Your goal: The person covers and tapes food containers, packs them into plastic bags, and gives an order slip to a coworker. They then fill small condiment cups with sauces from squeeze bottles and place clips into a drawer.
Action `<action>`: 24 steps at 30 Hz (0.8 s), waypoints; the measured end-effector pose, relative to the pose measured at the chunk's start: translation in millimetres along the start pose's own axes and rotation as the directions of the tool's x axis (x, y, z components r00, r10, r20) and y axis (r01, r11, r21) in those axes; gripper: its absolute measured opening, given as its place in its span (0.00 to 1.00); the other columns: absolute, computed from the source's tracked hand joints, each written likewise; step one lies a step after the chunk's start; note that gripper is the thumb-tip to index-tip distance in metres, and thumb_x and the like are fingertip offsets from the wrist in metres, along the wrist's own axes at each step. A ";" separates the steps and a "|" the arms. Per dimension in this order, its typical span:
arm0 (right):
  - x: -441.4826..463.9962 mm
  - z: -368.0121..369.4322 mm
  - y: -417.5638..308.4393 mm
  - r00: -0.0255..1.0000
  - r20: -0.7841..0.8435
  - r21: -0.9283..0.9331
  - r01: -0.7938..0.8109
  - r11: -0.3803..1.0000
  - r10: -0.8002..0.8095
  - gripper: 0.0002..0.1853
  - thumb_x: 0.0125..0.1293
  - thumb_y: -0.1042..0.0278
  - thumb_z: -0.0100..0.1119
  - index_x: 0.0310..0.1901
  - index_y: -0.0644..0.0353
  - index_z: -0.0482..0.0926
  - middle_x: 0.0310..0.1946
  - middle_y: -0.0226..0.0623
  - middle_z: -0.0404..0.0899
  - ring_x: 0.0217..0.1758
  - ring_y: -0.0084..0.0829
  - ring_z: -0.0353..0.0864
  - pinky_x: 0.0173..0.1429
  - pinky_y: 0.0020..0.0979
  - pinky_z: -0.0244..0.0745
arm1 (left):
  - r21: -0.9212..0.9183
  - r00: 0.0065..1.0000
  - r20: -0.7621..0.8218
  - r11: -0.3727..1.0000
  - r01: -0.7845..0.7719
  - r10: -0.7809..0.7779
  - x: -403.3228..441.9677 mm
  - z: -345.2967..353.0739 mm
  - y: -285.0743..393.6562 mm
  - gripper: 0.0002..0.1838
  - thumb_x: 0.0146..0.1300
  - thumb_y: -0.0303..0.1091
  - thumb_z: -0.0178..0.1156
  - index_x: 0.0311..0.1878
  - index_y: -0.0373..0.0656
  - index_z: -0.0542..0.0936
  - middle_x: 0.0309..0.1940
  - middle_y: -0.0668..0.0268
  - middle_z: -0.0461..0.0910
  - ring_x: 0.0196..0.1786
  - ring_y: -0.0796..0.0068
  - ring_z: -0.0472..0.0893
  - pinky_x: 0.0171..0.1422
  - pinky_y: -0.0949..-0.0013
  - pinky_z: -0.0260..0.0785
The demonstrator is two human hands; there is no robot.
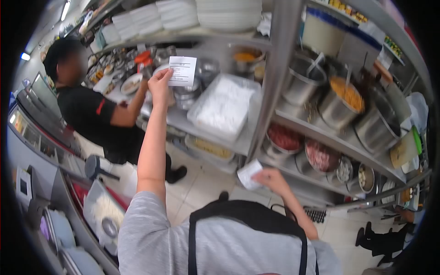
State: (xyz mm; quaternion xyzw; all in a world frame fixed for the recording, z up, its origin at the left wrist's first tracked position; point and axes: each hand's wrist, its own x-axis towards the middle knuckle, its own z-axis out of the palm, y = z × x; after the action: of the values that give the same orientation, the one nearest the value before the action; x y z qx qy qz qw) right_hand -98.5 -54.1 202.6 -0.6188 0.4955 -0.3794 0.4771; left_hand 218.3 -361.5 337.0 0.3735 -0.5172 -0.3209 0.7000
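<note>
My left hand [159,85] is raised forward at arm's length, its fingers pinching the left edge of a white printed receipt [184,72]. Dark lines of print show on that slip, too small to read. Lower and to the right, my right hand [274,180] grips another white paper slip [249,175], slightly blurred, with any print on it unclear. Behind the raised receipt stand metal containers on a steel counter. A clear plastic tub [224,104] with white contents sits on that counter, between my two hands in the view.
A co-worker in black [91,105] stands at the counter on the left. Steel pots [341,98] crowd the right shelf, with bowls of red meat [284,137] below. Stacked white plates [229,16] line the top shelf. A tray of pale shreds [104,208] is at lower left.
</note>
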 end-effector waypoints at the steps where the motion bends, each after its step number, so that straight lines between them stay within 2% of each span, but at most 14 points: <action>1: 1.5 1.2 -1.8 0.999 -0.016 -0.100 -0.041 0.994 0.040 0.09 0.56 0.66 0.59 0.35 0.59 0.81 0.31 0.33 0.81 0.32 0.18 0.76 0.38 0.23 0.70 | -0.086 0.999 0.007 0.995 0.039 -0.039 39.9 9.1 -4.7 0.11 0.51 0.31 0.63 0.37 0.34 0.80 0.26 0.71 0.78 0.26 0.87 0.70 0.30 0.82 0.59; 3: 5.3 2.3 6.3 0.995 -0.070 -0.055 -0.073 0.996 0.069 0.09 0.56 0.65 0.59 0.35 0.60 0.81 0.31 0.33 0.81 0.33 0.19 0.76 0.39 0.23 0.70 | -0.157 0.999 0.027 0.987 0.022 -0.018 99.8 41.3 3.6 0.12 0.51 0.31 0.63 0.37 0.34 0.80 0.25 0.72 0.77 0.24 0.87 0.68 0.27 0.82 0.57; 4: 7.2 4.4 2.9 0.979 -0.108 -0.010 -0.173 0.985 0.171 0.09 0.56 0.67 0.59 0.35 0.62 0.81 0.31 0.33 0.81 0.35 0.20 0.76 0.42 0.23 0.69 | -0.202 0.999 0.040 0.979 0.038 -0.030 122.6 59.5 10.1 0.12 0.51 0.31 0.63 0.37 0.34 0.80 0.23 0.73 0.76 0.22 0.87 0.67 0.25 0.81 0.55; 5: 7.9 6.9 -1.7 0.951 -0.141 0.046 -0.273 0.961 0.277 0.08 0.56 0.70 0.59 0.35 0.65 0.81 0.31 0.34 0.81 0.36 0.20 0.76 0.44 0.22 0.68 | -0.185 0.999 0.033 0.983 -0.014 0.020 141.6 79.8 24.7 0.12 0.51 0.30 0.63 0.37 0.33 0.79 0.22 0.74 0.74 0.20 0.87 0.64 0.22 0.80 0.51; 7: 9.4 11.1 1.8 0.942 -0.212 0.094 -0.246 0.965 0.261 0.08 0.56 0.70 0.59 0.35 0.65 0.81 0.31 0.34 0.81 0.36 0.20 0.76 0.44 0.22 0.68 | -0.272 0.993 0.093 0.961 -0.044 0.072 194.4 119.6 31.4 0.12 0.50 0.30 0.63 0.37 0.33 0.79 0.22 0.72 0.75 0.21 0.86 0.67 0.22 0.80 0.55; 9: 9.7 15.2 1.3 0.924 -0.281 0.150 -0.225 0.963 0.259 0.08 0.56 0.71 0.59 0.35 0.65 0.80 0.30 0.34 0.81 0.36 0.20 0.76 0.44 0.22 0.68 | -0.395 0.978 0.182 0.918 -0.026 0.106 210.7 163.7 63.7 0.10 0.49 0.29 0.64 0.35 0.34 0.80 0.23 0.69 0.77 0.24 0.83 0.72 0.25 0.80 0.61; 12: 8.0 24.9 -9.0 0.841 -0.455 0.207 -0.221 0.953 0.294 0.07 0.55 0.72 0.59 0.33 0.66 0.80 0.31 0.37 0.80 0.35 0.22 0.76 0.41 0.22 0.68 | -0.427 0.945 0.295 0.904 -0.004 0.144 219.6 227.1 97.2 0.10 0.48 0.29 0.64 0.33 0.35 0.80 0.24 0.67 0.78 0.26 0.80 0.74 0.28 0.78 0.66; 15: 3.1 33.3 -17.1 0.771 -0.558 0.210 -0.228 0.951 0.308 0.07 0.55 0.73 0.59 0.33 0.66 0.80 0.30 0.37 0.79 0.35 0.23 0.76 0.41 0.22 0.68 | -0.425 0.945 0.292 0.905 -0.010 0.148 219.2 279.8 117.4 0.10 0.46 0.28 0.65 0.33 0.35 0.80 0.24 0.66 0.78 0.26 0.78 0.74 0.28 0.74 0.67; 17: -3.0 37.5 -17.8 0.741 -0.600 0.204 -0.223 0.953 0.301 0.06 0.55 0.73 0.59 0.33 0.66 0.80 0.29 0.37 0.79 0.35 0.24 0.75 0.42 0.22 0.67 | -0.516 0.952 0.188 0.849 -0.112 0.241 218.7 308.6 125.1 0.10 0.44 0.28 0.65 0.32 0.34 0.80 0.25 0.64 0.79 0.27 0.76 0.75 0.31 0.73 0.67; 18: -6.6 39.3 -18.2 0.724 -0.626 0.189 -0.220 0.957 0.290 0.06 0.55 0.73 0.59 0.33 0.66 0.81 0.29 0.37 0.79 0.35 0.24 0.75 0.42 0.22 0.67 | -0.541 0.969 0.183 0.840 -0.041 0.165 194.5 304.8 144.3 0.08 0.43 0.27 0.65 0.28 0.33 0.81 0.25 0.62 0.79 0.28 0.76 0.75 0.35 0.73 0.66; 19: -11.0 41.2 -18.8 0.710 -0.640 0.194 -0.219 0.956 0.293 0.06 0.55 0.73 0.59 0.33 0.66 0.81 0.29 0.37 0.79 0.35 0.24 0.75 0.42 0.22 0.67 | -0.550 0.966 0.199 0.835 -0.029 0.165 194.3 312.2 144.3 0.08 0.43 0.27 0.65 0.28 0.33 0.81 0.25 0.62 0.79 0.28 0.76 0.75 0.35 0.73 0.66; 21: -23.5 44.0 -18.6 0.659 -0.703 0.199 -0.180 0.963 0.268 0.06 0.55 0.73 0.59 0.33 0.66 0.81 0.28 0.37 0.78 0.35 0.25 0.74 0.42 0.23 0.66 | -0.479 0.978 0.073 0.867 -0.139 0.197 202.1 317.7 137.6 0.09 0.45 0.27 0.64 0.28 0.32 0.80 0.26 0.61 0.79 0.30 0.75 0.76 0.38 0.75 0.66; 22: -32.1 44.3 -17.0 0.649 -0.711 0.199 -0.182 0.963 0.270 0.06 0.55 0.73 0.59 0.33 0.66 0.81 0.28 0.37 0.78 0.35 0.25 0.74 0.42 0.23 0.66 | -0.432 0.969 0.059 0.881 -0.192 0.240 202.5 313.8 130.7 0.11 0.47 0.28 0.63 0.33 0.30 0.79 0.27 0.61 0.79 0.31 0.75 0.76 0.39 0.75 0.67; 24: -55.8 42.2 -12.4 0.580 -0.769 0.193 -0.191 0.962 0.269 0.06 0.54 0.73 0.60 0.32 0.66 0.81 0.28 0.36 0.79 0.34 0.25 0.75 0.41 0.23 0.67 | -0.597 0.972 0.111 0.796 -0.103 0.209 187.4 296.8 121.5 0.14 0.51 0.30 0.61 0.38 0.30 0.77 0.29 0.61 0.79 0.33 0.74 0.77 0.41 0.73 0.68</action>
State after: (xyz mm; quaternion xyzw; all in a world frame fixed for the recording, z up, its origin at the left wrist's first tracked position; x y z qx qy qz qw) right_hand -67.9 10.0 204.0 -0.2970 0.7129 -0.5690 0.2826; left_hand -11.5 -512.2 586.9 0.0662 -0.4799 -0.4366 0.7581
